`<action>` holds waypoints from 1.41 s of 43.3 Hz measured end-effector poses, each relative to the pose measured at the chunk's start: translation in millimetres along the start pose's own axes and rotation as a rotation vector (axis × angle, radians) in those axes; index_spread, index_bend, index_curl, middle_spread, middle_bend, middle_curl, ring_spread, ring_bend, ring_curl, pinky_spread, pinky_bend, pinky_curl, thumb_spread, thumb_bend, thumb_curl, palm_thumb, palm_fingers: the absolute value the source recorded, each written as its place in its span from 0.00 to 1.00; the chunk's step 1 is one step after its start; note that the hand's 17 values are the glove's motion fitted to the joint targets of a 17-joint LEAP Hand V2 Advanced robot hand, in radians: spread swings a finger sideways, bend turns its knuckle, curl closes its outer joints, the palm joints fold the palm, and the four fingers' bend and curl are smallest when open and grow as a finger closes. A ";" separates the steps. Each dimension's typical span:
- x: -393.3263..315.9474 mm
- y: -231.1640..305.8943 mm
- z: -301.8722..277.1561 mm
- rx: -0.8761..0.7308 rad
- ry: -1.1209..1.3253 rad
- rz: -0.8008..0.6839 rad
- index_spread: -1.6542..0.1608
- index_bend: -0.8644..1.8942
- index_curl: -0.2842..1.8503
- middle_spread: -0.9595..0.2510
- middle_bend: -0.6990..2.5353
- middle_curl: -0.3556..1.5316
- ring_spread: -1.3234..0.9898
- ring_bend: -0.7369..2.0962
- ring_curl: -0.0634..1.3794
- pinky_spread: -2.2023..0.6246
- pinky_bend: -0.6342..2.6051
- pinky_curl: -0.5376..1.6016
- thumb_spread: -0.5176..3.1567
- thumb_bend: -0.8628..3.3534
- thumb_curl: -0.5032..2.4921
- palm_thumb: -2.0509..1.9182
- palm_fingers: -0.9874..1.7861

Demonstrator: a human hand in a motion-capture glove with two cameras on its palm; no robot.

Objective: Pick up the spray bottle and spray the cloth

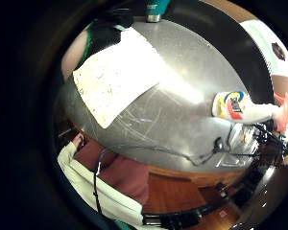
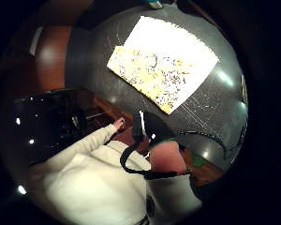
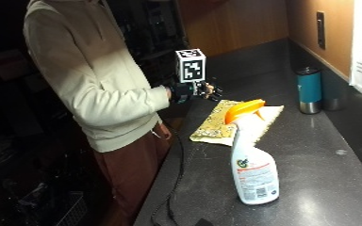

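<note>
Spray bottle [image 3: 253, 162] upright before the cloth [image 3: 222, 123], partly hiding it.

The person wears a cream hooded sweatshirt [image 3: 86, 70] with long sleeves, the fabric creased at the elbow and the ribbed cuff [image 3: 161, 100] ending right behind the grip. Below the sweatshirt's hem are reddish-brown trousers [image 3: 131, 165]. The right hand [image 3: 196, 91] is covered by a black glove with a black strap round the wrist, directly behind the grip. In the thumb side palm view the same cream sleeves [image 2: 84, 187] and reddish-brown trousers show beneath the grip, and a second cream cuff ends at the other, bare hand [image 2: 118, 124].
</note>
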State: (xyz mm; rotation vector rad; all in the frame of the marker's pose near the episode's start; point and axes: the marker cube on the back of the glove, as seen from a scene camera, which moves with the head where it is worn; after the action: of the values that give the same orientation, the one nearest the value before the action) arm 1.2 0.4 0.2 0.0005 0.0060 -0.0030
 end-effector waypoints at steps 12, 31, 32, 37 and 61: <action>9.1 8.0 -1.4 0.024 -0.009 -0.016 0.72 0.38 0.22 0.76 0.28 0.27 0.59 0.35 0.14 0.85 0.32 0.35 0.37 0.25 0.24 0.64 0.50; 51.4 41.7 -6.1 0.198 -0.033 0.002 0.70 0.38 0.26 0.76 0.27 0.32 0.59 0.35 0.18 0.86 0.31 0.38 0.41 0.22 0.27 0.67 0.51; 54.2 44.2 -6.3 0.214 -0.033 0.004 0.70 0.38 0.26 0.76 0.28 0.32 0.59 0.35 0.18 0.86 0.30 0.38 0.41 0.22 0.28 0.67 0.51; 72.6 61.7 -9.9 0.332 -0.055 0.022 0.70 0.38 0.26 0.76 0.28 0.33 0.59 0.35 0.19 0.86 0.30 0.38 0.41 0.21 0.28 0.68 0.52; 211.4 123.1 -20.4 0.876 -0.301 0.359 0.75 0.34 0.21 0.78 0.29 0.36 0.58 0.41 0.25 0.86 0.32 0.41 0.41 0.20 0.30 0.68 0.45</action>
State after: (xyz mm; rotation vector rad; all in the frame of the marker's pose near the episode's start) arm 212.8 122.8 -21.4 0.8773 -0.2971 0.3539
